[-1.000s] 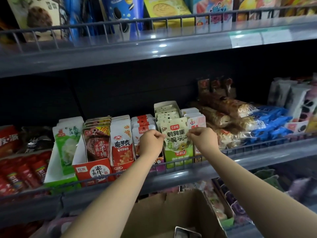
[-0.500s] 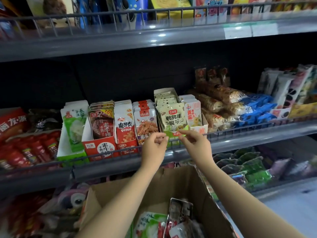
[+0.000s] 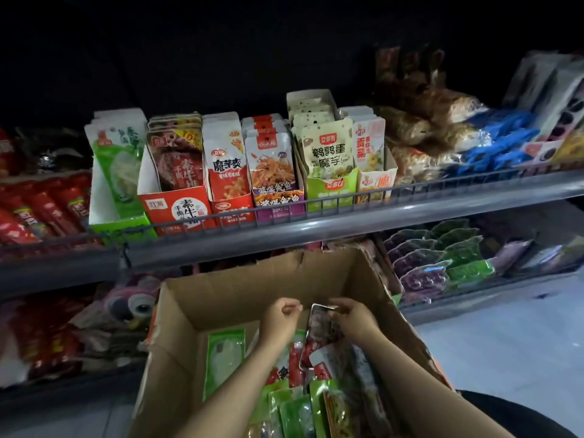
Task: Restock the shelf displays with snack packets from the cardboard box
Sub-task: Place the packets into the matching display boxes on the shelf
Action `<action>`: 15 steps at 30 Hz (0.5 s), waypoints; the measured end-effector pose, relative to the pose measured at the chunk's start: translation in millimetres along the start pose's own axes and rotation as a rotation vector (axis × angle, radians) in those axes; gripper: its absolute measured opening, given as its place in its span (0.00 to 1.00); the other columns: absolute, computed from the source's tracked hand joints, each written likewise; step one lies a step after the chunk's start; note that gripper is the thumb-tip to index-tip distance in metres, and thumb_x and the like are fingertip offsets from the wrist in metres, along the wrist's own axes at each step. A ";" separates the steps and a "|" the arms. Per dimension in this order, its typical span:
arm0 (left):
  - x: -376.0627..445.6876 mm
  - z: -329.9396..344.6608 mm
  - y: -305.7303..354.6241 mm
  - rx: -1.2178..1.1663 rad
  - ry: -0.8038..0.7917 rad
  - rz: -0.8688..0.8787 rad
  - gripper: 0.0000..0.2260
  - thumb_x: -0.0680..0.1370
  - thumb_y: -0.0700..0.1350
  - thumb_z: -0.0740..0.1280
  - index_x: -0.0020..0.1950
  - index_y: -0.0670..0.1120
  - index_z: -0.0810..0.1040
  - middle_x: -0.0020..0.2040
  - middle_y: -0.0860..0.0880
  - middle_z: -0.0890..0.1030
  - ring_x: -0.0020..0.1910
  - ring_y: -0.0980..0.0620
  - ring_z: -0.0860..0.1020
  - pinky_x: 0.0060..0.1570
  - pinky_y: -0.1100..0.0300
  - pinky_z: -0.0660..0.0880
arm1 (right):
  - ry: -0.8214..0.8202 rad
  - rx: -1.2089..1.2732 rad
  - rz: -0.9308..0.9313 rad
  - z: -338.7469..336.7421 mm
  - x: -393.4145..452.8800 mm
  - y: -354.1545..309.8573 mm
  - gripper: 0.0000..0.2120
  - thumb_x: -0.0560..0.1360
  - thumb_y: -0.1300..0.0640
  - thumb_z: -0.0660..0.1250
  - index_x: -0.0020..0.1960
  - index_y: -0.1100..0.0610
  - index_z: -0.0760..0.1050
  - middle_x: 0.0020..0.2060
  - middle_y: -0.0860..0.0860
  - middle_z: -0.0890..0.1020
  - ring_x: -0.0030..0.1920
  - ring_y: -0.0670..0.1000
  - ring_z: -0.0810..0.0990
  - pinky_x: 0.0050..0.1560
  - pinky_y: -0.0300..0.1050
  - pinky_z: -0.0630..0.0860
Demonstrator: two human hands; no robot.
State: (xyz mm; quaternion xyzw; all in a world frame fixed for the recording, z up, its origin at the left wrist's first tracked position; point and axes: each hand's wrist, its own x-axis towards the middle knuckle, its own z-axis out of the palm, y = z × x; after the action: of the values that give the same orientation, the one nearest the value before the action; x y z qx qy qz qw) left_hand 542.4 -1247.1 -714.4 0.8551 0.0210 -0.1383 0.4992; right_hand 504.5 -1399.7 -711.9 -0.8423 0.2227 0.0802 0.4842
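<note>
Far left of both hands, up on the shelf [image 3: 316,235]: red packets [image 3: 41,210] lying flat, then a green-and-white display carton [image 3: 117,213] with pale green packets standing in it. Next along, above and left of the left hand: a red carton [image 3: 177,207] of dark red packets, a red-and-white row [image 3: 226,165], and a purple carton [image 3: 278,197] with orange-printed packets. Directly above the hands: a green carton [image 3: 331,184] of cream packets, and just beside it a narrow orange-and-white carton [image 3: 374,178].

Below the shelf, an open cardboard box [image 3: 240,292] with both hands inside. Left hand [image 3: 279,317] over the middle of the box, fingers curled in, thumb meeting fingertips; cannot tell whether anything is pinched. Below and left of that hand, a green packet [image 3: 224,358] flat on the box floor. Just right, the right hand [image 3: 354,317] pinching the top edge of a dark, shiny snack packet [image 3: 319,324], held upright between the two hands. Under the right forearm, a heap of green and red packets [image 3: 303,406].

Right of the right hand, on the lower shelf: purple and green packets [image 3: 442,257]. Above those, brown rolls [image 3: 426,128] and blue packets [image 3: 499,143].
</note>
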 end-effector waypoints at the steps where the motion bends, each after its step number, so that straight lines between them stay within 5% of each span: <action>1: 1.9 4.6 -7.8 0.021 -0.020 -0.027 0.07 0.78 0.43 0.65 0.55 0.44 0.79 0.51 0.50 0.81 0.47 0.55 0.77 0.43 0.65 0.68 | -0.033 -0.033 0.039 4.5 5.5 7.0 0.15 0.76 0.58 0.66 0.63 0.55 0.76 0.56 0.53 0.80 0.57 0.52 0.78 0.53 0.38 0.71; 4: 9.7 17.7 -28.9 0.043 -0.084 -0.105 0.11 0.78 0.43 0.66 0.59 0.43 0.79 0.56 0.48 0.80 0.55 0.52 0.77 0.47 0.66 0.67 | -0.155 -0.200 0.051 15.6 16.8 24.1 0.11 0.79 0.59 0.62 0.59 0.57 0.77 0.61 0.56 0.78 0.63 0.57 0.75 0.60 0.41 0.70; 6: 13.9 24.8 -37.0 0.034 -0.145 -0.167 0.13 0.78 0.43 0.66 0.61 0.42 0.77 0.59 0.46 0.79 0.58 0.49 0.77 0.53 0.64 0.71 | -0.203 -0.283 0.035 20.9 21.0 30.7 0.14 0.80 0.59 0.60 0.65 0.58 0.73 0.65 0.54 0.74 0.66 0.55 0.72 0.60 0.37 0.66; 9: 19.5 32.6 -41.7 -0.070 -0.193 -0.288 0.14 0.78 0.43 0.67 0.62 0.42 0.76 0.60 0.45 0.79 0.56 0.48 0.77 0.59 0.55 0.75 | -0.208 -0.184 0.063 31.6 28.2 39.4 0.18 0.79 0.64 0.60 0.68 0.61 0.69 0.65 0.57 0.73 0.67 0.56 0.71 0.54 0.31 0.66; 15: 23.8 43.7 -47.9 -0.180 -0.156 -0.380 0.10 0.74 0.42 0.71 0.56 0.45 0.80 0.56 0.45 0.82 0.51 0.50 0.78 0.59 0.55 0.74 | -0.173 -0.107 0.132 39.2 33.3 48.0 0.15 0.77 0.63 0.65 0.63 0.63 0.74 0.59 0.57 0.78 0.62 0.56 0.75 0.56 0.34 0.66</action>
State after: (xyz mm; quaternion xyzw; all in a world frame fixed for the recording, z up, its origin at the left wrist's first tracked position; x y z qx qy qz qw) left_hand 547.5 -1263.2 -781.4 0.7746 0.1549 -0.2932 0.5385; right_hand 515.5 -1396.9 -781.4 -0.8404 0.2304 0.1963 0.4496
